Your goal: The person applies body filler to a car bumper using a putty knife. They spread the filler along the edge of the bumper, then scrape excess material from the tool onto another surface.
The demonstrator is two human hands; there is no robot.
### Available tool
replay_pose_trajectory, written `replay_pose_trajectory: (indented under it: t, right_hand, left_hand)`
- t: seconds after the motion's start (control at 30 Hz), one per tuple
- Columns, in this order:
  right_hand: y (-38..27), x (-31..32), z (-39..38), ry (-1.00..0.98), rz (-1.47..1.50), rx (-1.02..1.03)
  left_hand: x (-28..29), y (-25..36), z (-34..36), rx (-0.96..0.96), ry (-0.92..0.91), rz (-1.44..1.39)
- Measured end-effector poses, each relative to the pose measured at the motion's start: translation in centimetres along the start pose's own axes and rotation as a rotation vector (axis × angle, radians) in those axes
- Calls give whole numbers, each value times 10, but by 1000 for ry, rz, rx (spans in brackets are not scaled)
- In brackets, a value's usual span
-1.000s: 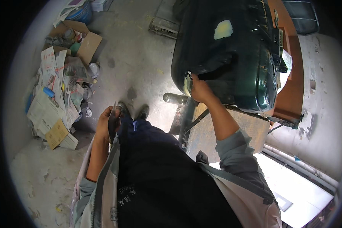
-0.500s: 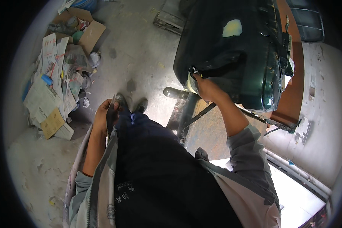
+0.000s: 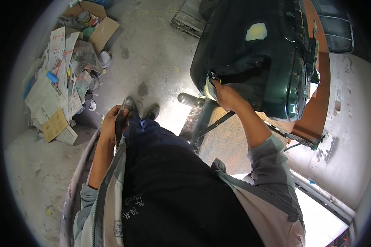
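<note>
A glossy dark green vehicle panel (image 3: 231, 49) lies at the upper right, with a pale yellow patch (image 3: 257, 31) on its surface. My right hand (image 3: 228, 96) is at the panel's near left corner, where a pale yellowish strip (image 3: 210, 89) runs along the edge. Its fingers are closed there; a small dark piece shows at the fingertips, too unclear to name. Lower left, my left hand (image 3: 110, 123) pinches a thin, dark, flat sheet (image 3: 120, 120) that stands on edge, away from the panel.
Under the panel is a stand with a dark bar (image 3: 216, 124) and a rounded cylindrical end (image 3: 187, 99). At the left lie a cardboard box (image 3: 104, 35), papers (image 3: 45, 103) and cans (image 3: 105, 59). A brown board (image 3: 320, 82) and a pale wall (image 3: 350, 111) border the right.
The view has shifted slightly. Both hands keep nearly the same places, my right at the panel's corner and my left with the thin sheet.
</note>
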State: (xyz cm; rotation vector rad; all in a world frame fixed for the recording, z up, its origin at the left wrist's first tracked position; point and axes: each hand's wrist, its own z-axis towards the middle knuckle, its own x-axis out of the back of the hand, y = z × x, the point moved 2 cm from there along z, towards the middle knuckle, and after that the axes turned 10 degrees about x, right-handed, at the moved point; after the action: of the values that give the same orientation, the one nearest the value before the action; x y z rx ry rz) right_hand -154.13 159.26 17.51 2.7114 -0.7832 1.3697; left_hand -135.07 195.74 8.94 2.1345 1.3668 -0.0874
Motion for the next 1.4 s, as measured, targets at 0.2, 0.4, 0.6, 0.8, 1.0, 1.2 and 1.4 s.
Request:
replay_pose_trajectory:
  t: [0.2,0.4,0.6,0.8,1.0,1.2,1.4]
  right_hand:
    - [1,-1,-5,-25,-33,3]
    - [11,-11,-9,-9,-97,53]
    - [12,-11,-10,17,-98,76]
    - [7,-10,-9,-24,-119,62]
    - [6,-7,-6,-89,-158,93]
    - [2,-6,-2,-124,-231,138]
    - [1,-9,1,-140,-285,176]
  left_hand:
    - [4,-5,-2,-8,-11,-12]
    - [9,-11,-2,-19,-21,-32]
    - [11,-16,-2,-5,-30,-41]
    - [12,-18,-2,9,-14,-50]
    - [6,-16,-5,5,17,-15]
    - [11,-22,-2,3,11,-5]
    - [13,-25,-6,-5,23,-39]
